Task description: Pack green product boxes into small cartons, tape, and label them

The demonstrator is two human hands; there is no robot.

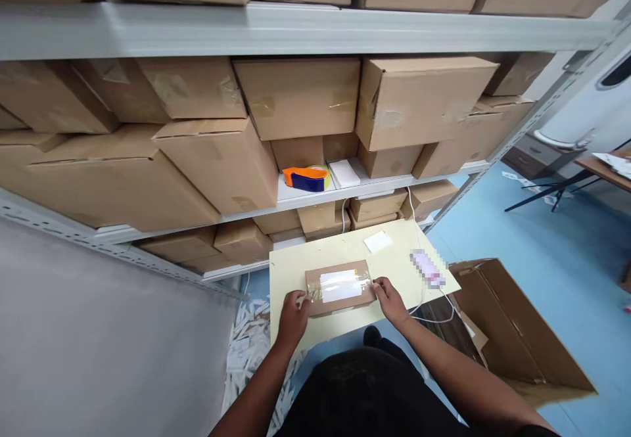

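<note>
A small flat cardboard box (340, 304) lies on a pale yellow table (345, 250), with a white label and a strip of clear tape (340, 284) across its top. My left hand (292, 317) is at the box's left end, fingers curled and pressing the tape end down. My right hand (390, 299) pinches the tape at the box's right end. Both hands touch the box.
A white card (377, 241) and a blurred-out phone (426, 269) with a white cable lie on the table. An orange and blue tape dispenser (306, 177) sits on the shelf among cardboard boxes. An open carton (513, 328) lies on the blue floor at right; white paper strips (249, 345) litter the floor at left.
</note>
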